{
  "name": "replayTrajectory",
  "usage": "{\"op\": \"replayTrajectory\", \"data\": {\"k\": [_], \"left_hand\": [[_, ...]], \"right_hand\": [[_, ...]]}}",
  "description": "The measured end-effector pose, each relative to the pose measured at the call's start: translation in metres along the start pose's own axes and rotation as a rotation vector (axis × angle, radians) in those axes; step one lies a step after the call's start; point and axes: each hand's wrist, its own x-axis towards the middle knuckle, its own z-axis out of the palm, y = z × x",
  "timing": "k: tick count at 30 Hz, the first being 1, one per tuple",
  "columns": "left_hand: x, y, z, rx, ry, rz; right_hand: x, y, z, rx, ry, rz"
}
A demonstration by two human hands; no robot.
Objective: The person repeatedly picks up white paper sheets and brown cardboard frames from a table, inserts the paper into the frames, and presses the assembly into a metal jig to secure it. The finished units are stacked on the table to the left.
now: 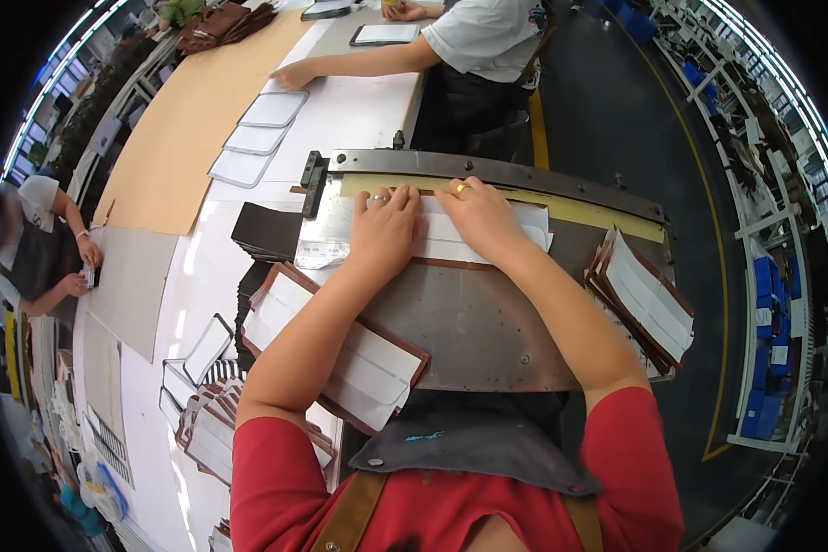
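Both hands, left hand and right hand, press the white sheet with flat, open fingers against the metal bar; the edge should stay tight along the bar, I think.

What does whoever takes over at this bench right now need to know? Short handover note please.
Left hand: flat, palm down on the white-lined brown piece, fingers toward the long metal bar.
Right hand: flat on the same piece, beside the left hand.
The piece lies on the steel plate, its far edge against the yellow strip under the bar.
Stack of similar pieces at the plate's right edge; another stack under the left forearm, more lower left.
Done or left: cannot tell which stack is finished.
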Motion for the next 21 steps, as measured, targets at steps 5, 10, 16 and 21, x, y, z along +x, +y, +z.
{"op": "replayTrajectory", "data": {"k": [5, 10, 16, 21], "left_hand": [[-0.001, 0.009, -0.001, 0.104, 0.005, -0.034], [0.001, 0.006, -0.007, 0.092, -0.069, -0.074], [0.016, -0.007, -0.022, -0.1, -0.244, -0.08], [0.029, -0.031, -0.046, -0.305, -0.236, -0.139]], "right_hand": [[-0.039, 0.032, -0.04, -0.148, -0.154, 0.124], [-0.062, 0.053, -0.078, -0.342, -0.313, 0.239], [-0.081, 0.044, -0.068, -0.302, -0.202, 0.476], [-0.093, 0.019, -0.098, 0.416, 0.273, 0.699]]}}
